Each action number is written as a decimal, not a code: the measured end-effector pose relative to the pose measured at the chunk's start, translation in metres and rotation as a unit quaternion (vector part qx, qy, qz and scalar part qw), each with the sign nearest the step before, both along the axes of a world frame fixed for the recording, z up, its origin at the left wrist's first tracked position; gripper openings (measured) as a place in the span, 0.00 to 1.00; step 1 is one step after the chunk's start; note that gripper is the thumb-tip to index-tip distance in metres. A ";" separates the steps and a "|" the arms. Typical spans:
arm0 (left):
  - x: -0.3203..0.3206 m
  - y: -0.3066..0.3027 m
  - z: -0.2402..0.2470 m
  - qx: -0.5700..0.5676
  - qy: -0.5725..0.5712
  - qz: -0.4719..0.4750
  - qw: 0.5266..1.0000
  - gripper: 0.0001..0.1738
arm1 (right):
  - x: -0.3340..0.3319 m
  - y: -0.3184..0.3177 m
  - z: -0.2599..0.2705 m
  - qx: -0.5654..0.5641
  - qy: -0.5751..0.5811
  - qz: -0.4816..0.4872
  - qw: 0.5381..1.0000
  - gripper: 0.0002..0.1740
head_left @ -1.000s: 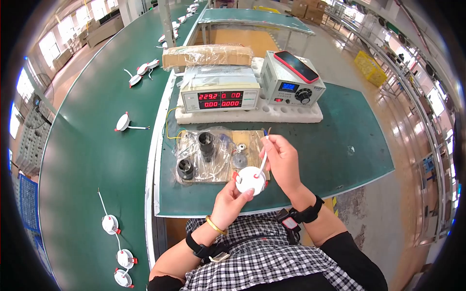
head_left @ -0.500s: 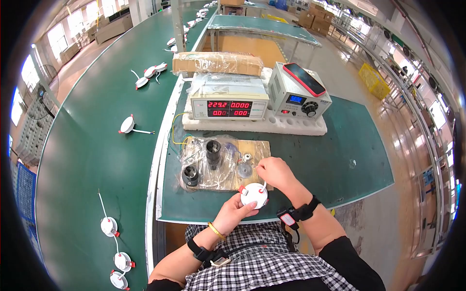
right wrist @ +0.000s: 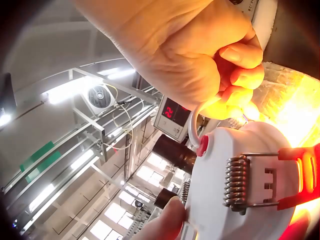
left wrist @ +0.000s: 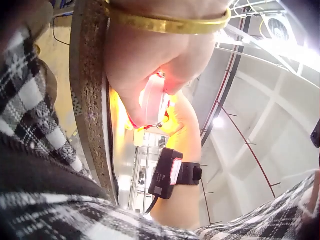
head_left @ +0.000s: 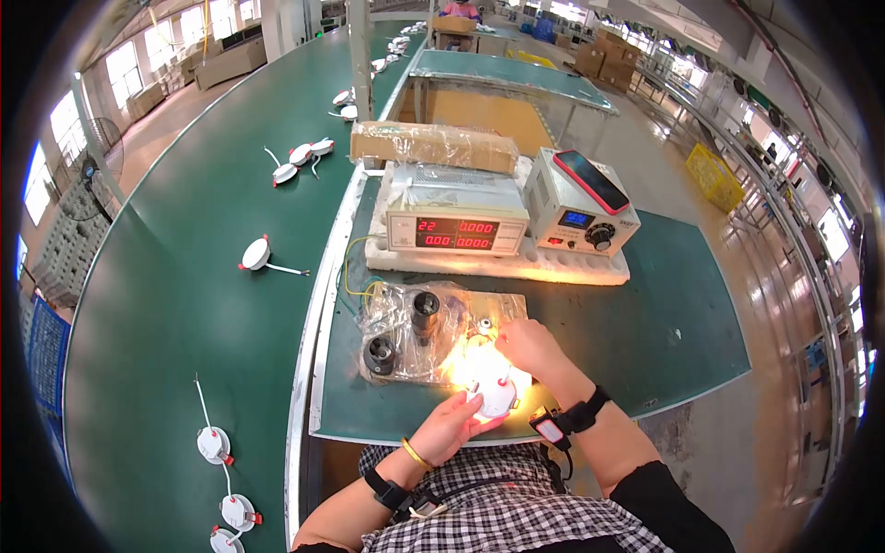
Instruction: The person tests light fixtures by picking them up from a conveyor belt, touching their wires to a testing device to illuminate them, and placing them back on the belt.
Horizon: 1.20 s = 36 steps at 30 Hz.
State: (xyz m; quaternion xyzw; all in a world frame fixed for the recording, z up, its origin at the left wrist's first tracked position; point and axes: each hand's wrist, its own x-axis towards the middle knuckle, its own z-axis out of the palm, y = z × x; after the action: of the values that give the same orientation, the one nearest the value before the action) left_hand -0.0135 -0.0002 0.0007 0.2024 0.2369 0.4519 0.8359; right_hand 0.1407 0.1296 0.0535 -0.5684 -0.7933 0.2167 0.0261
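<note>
My left hand (head_left: 448, 429) holds a white round downlight (head_left: 499, 400) with red-tipped spring clips, thumb on its back. The lamp is lit, throwing a warm yellow glow toward the board; its rim also glows in the left wrist view. My right hand (head_left: 536, 352) pinches the lamp's white cable (right wrist: 194, 125) near its end, fingers curled at the edge of a wooden board (head_left: 513, 302). A coiled spring (right wrist: 237, 182) shows on the housing in the right wrist view. The cable's tip is mostly hidden by fingers and glare.
Black lamp sockets (head_left: 425, 315) stand on the plastic-covered board. Behind are a power meter (head_left: 456, 232) with red digits and a grey box with a dial (head_left: 601, 237), a phone (head_left: 591, 179) on top. More downlights (head_left: 214, 445) lie along the green bench (head_left: 157, 323) at left.
The downlight has gone from unlit to lit. My right hand has brought the cable end from upright down to the board, and the head view has shifted.
</note>
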 end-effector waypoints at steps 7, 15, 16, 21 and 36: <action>0.002 0.000 -0.003 0.001 0.034 -0.008 0.999 0.23 | 0.002 -0.001 -0.010 0.042 0.022 -0.010 0.999 0.12; 0.008 0.000 0.004 0.009 0.100 0.009 0.995 0.24 | 0.002 -0.002 -0.014 0.044 0.026 -0.015 0.999 0.12; 0.007 0.001 0.005 0.009 0.100 0.008 0.995 0.24 | 0.003 -0.001 -0.015 0.043 0.027 -0.017 0.999 0.12; 0.007 0.001 0.003 -0.015 0.076 -0.008 0.997 0.24 | 0.001 -0.002 -0.014 0.045 0.019 -0.023 0.999 0.12; 0.009 0.001 -0.006 0.022 0.128 -0.031 0.991 0.22 | -0.002 -0.005 -0.005 0.016 -0.001 -0.030 0.999 0.13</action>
State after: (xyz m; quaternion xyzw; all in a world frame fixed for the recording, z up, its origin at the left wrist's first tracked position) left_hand -0.0048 0.0005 -0.0057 0.2838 0.3253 0.4010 0.8080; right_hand 0.1389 0.1248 0.0489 -0.5920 -0.7790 0.2025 0.0407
